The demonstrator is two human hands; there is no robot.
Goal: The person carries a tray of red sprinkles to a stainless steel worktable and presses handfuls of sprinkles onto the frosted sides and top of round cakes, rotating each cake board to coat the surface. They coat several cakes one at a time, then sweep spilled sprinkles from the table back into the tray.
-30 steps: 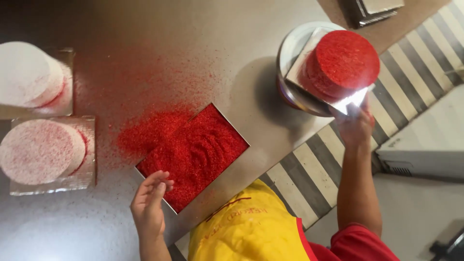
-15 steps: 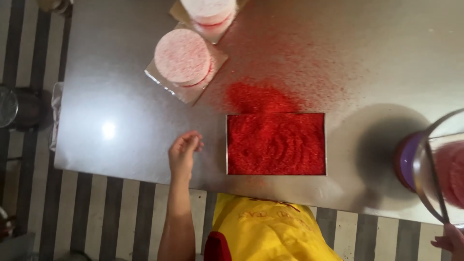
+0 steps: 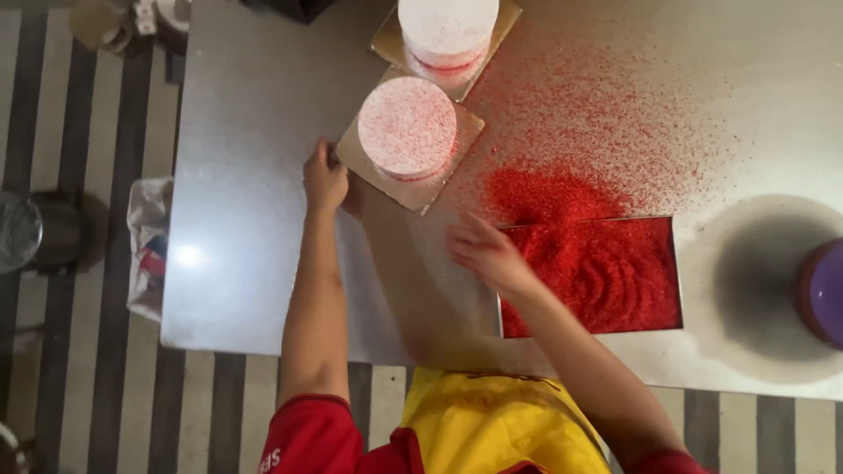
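Note:
My left hand [image 3: 325, 180] grips the near-left corner of a square gold cake board [image 3: 369, 167]. On that board stands a round white cake [image 3: 407, 127] speckled with red crumbs. My right hand [image 3: 485, 250], blurred and with fingers apart, hovers empty at the left edge of a flat metal tray [image 3: 590, 274] filled with red crumbs. A second, taller white cake [image 3: 448, 28] on its own gold board sits just behind the first.
Red crumbs [image 3: 562, 189] are spilled in a heap and scattered across the steel table [image 3: 246, 263]. A purple round stand [image 3: 824, 290] sits at the right edge. A bin [image 3: 26, 233] and a bag [image 3: 149, 246] are on the striped floor at left.
My left hand has moved from the table's front edge up to the cake board's corner. My right hand has come in from the far right to the crumb tray, empty.

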